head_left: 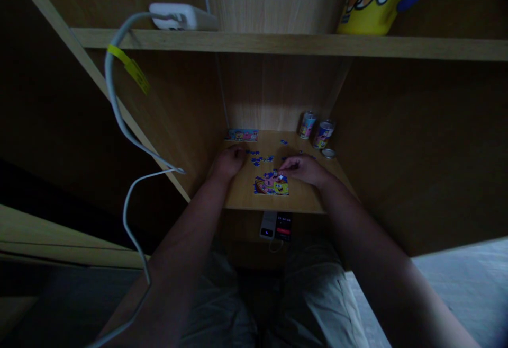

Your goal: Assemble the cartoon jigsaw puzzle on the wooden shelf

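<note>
A partly joined jigsaw puzzle (271,185) with a yellow and a pink cartoon figure lies near the front edge of the wooden desk (244,194). At its upper right edge is my right hand (305,169), thumb and forefinger pinched on a small puzzle piece. My left hand (229,162) rests at the left with its fingers curled in; whatever they may hold is hidden. Loose blue puzzle pieces (256,161) lie between the hands, and another piece (284,142) sits farther back.
Two printed cans (307,125) (323,135) stand at the back right, near a round lid (328,153). A picture card (242,135) lies at the back left. Below are a phone (283,226) and a pale device (268,225). A white cable (115,101) hangs from the upper shelf (278,42).
</note>
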Motion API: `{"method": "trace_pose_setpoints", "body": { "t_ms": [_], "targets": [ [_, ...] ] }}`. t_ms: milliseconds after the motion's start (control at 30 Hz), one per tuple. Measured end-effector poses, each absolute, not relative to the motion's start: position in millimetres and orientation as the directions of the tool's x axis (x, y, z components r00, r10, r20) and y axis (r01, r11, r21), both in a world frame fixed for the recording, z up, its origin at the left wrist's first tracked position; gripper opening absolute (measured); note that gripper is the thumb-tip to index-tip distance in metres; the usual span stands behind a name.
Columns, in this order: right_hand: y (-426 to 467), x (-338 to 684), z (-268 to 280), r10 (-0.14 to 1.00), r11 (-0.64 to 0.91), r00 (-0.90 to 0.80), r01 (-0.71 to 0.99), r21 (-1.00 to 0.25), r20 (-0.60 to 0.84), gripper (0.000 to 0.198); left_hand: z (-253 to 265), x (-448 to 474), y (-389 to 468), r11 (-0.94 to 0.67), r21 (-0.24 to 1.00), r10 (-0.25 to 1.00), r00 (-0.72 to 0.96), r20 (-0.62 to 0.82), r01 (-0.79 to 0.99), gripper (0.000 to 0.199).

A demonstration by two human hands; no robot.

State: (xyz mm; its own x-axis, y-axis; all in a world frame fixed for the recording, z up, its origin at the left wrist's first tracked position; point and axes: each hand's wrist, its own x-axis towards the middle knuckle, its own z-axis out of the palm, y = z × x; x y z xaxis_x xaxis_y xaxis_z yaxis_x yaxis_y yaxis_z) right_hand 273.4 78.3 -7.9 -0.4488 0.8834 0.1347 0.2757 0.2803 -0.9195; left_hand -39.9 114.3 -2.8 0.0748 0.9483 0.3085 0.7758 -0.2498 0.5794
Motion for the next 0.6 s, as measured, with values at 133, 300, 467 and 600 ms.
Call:
{"method": "trace_pose_setpoints", "body": {
  "t_ms": [133,300,467,600],
  "targets": [
    [76.9,272.9,-7.4,0.886,0.285,-0.444,0.290,-0.914,0.136,0.047,-4.1,-39.9,114.5,-0.249,0.593,0.948,0.068,0.311,0.766,0.031],
    [78.5,272.0,-8.9,0.891,0.285,-0.434,0.299,-0.911,0.136,0.049,-3.5,-39.1,114.0,-0.240,0.588,0.951,0.064,0.303,0.772,0.032],
    [79.0,272.2,-10.1,0.882,0.294,-0.449,0.289,-0.911,0.142,0.047,-1.7,-38.8,112.1,-0.240,0.588,0.953,0.071,0.296,0.772,0.031],
    [78.2,273.0,-8.9,0.875,0.331,-0.455,0.317,-0.889,0.163,0.043,0.2,-38.6,111.7,-0.252,0.594,0.951,0.083,0.297,0.764,0.029]
  ]
}}
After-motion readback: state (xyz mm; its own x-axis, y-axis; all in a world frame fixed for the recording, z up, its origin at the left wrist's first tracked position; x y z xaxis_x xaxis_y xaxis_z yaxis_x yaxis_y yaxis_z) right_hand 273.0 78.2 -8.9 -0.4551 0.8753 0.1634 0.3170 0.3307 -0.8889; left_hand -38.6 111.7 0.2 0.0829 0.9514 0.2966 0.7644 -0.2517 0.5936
